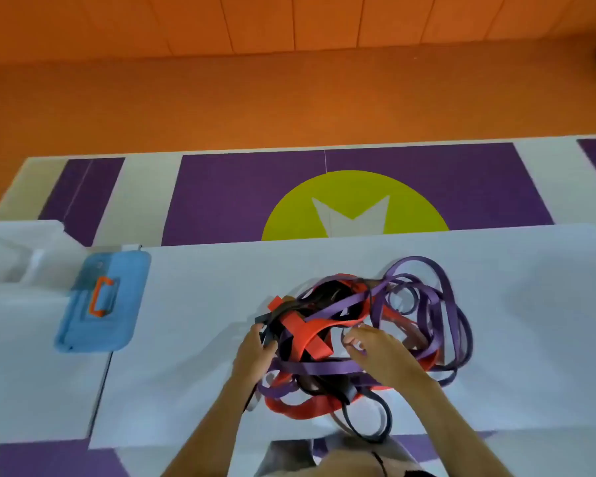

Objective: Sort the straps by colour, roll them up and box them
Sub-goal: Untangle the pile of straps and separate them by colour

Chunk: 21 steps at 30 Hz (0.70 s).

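**Figure. Tangled straps on the bench, seen from the head camera, near to far.**

Nearest the viewer, one thin loop of the black straps [286, 342] sags over the front edge of the bench [203, 304]. From this the material is judged to be limp, light and without stiffness of its own.

Just behind, both hands work the near side of the tangle of straps [324, 318]. The left hand [255, 349] has its grip closed round a black band at the left edge of the heap. The right hand [369, 349] rests on the heap with its fingers curled down among the bands. Whether its grip holds one of them cannot be told.

Between the hands the broad red straps [310, 335] cross in an X, and the purple straps [324, 366] run under and over them. All three colours are interlaced and none is yet separated.

The bands appear flat, smooth and probably elastic. A pulled strand is therefore likely to stretch and tighten the knot rather than slide out. Hold is best taken on a free outer loop, fed back through the crossings. The open purple loops at the far right of the heap look the easiest to free first. For rolling, a flat end pinched across its width should serve.

Further left, well apart from the heap, lies a blue case [117, 321] with an orange handle, presumably the box. Beyond the bench lies a purple floor mat [238, 194].
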### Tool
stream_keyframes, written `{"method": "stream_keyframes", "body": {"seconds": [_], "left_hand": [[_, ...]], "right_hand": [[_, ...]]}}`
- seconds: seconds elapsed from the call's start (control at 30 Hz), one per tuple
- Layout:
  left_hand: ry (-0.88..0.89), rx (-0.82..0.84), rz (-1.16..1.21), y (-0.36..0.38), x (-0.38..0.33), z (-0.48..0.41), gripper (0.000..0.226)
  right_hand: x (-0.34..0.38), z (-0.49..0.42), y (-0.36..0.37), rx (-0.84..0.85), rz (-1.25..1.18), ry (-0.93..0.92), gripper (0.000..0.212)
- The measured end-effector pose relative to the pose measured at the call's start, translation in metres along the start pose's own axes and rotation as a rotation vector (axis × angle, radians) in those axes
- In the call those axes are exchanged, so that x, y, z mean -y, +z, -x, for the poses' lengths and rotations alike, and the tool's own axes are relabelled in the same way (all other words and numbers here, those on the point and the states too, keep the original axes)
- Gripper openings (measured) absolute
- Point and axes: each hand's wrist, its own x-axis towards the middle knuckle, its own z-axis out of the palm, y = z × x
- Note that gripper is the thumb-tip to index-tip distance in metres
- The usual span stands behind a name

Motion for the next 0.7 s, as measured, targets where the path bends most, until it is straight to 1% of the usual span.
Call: {"method": "stream_keyframes", "body": {"seconds": [0.1,0.13,0.23,0.33,0.43,0.5,0.57,0.7], "left_hand": [[0.038,0.002,0.021,-0.005,0.0,-0.008,0.045],[0.025,0.003,0.012,-0.01,-0.004,-0.008,0.044],[0.053,-0.02,0.003,-0.016,-0.005,-0.016,0.034],[0.082,0.028,0.007,-0.025,-0.007,-0.018,0.026],[0.102,0.104,0.057,-0.035,-0.015,-0.009,0.01],[0.071,0.083,0.116,-0.043,-0.018,-0.004,0.014],[0.082,0.06,0.205,-0.053,-0.023,0.001,0.019],[0.232,0.058,0.279,-0.066,-0.051,0.028,0.015]], "right_hand": [[-0.002,0.007,-0.001,-0.027,-0.051,0.063,0.016],[0.0,0.012,-0.004,-0.016,-0.054,0.094,0.016],[-0.002,0.019,-0.002,-0.014,-0.094,0.136,0.02],[-0.003,0.021,0.001,-0.004,-0.118,0.157,0.026],[-0.001,0.019,0.003,-0.01,-0.137,0.171,0.026],[0.003,0.016,0.004,-0.013,-0.14,0.167,0.026],[0.01,0.013,0.003,-0.031,-0.148,0.149,0.028],[0.023,0.004,0.005,-0.093,-0.146,0.054,0.036]]}}
